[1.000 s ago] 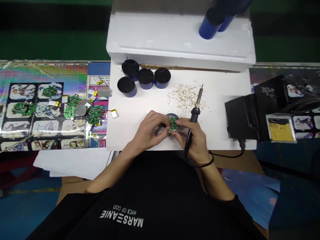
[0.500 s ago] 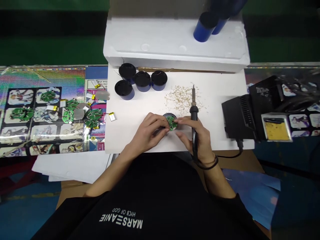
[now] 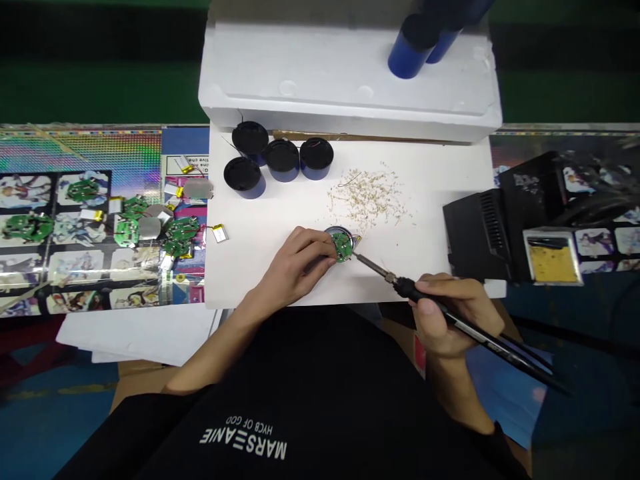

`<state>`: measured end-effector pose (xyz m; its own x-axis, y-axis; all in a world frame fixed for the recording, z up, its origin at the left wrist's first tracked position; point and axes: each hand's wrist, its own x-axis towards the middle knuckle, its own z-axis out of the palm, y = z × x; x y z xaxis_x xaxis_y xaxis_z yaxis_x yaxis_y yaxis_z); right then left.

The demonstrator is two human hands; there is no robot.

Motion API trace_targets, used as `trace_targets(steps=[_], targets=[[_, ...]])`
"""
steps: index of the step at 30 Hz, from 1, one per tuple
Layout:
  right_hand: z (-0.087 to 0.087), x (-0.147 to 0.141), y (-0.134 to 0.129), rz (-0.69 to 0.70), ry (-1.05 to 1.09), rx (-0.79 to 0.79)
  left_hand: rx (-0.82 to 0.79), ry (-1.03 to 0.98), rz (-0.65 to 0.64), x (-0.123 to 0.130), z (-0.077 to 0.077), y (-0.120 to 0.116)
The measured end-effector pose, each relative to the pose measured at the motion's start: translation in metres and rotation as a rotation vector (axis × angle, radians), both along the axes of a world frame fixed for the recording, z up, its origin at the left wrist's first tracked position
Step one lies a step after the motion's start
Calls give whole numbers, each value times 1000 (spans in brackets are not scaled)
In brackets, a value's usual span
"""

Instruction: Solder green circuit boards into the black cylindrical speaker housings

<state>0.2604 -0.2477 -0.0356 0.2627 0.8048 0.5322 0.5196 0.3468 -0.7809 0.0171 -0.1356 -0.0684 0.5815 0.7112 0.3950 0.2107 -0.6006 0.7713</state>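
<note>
A round green circuit board (image 3: 343,247) sits at a dark round cup on the white board, with thin wires at its right. My left hand (image 3: 305,263) pinches the circuit board's left edge, fingertips together. In my right hand (image 3: 453,313) is a black soldering iron (image 3: 480,337), held like a pen. Its metal tip points left and reaches the right edge of the circuit board; whether it touches is too small to tell.
Several blue cups with black tops (image 3: 283,159) stand at the back left. Small pale bits (image 3: 370,197) lie scattered behind the circuit board. Circuit boards and batteries (image 3: 183,233) lie at left. A black soldering station (image 3: 475,233) and yellow sponge tray (image 3: 553,260) are at right.
My right hand has moved right, away from the circuit board. The iron has swung from upright in view to pointing left at the board. My left hand stays in place.
</note>
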Motion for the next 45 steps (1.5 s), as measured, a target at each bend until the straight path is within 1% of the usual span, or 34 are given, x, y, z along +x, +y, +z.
trace_targets(steps=[3,9,16,23,33,41,45], targets=[[-2,0,-3,37,-43,-20,-13,-6,-8,0,0,0],[-1,-4,2,94,-58,-50,-22,-24,-28,-1,1,2],[-2,-4,3,81,-44,-30,-19,-22,-39,-1,2,3],[2,-7,8,86,-105,-20,-15,-8,-40,-1,3,3],[2,-7,4,6,-153,-61,-30,21,-28,-2,3,1],[2,-2,0,-13,-155,-142,-17,19,-30,-1,3,1],[4,-1,2,-19,-174,-153,-8,10,-35,-1,4,2]])
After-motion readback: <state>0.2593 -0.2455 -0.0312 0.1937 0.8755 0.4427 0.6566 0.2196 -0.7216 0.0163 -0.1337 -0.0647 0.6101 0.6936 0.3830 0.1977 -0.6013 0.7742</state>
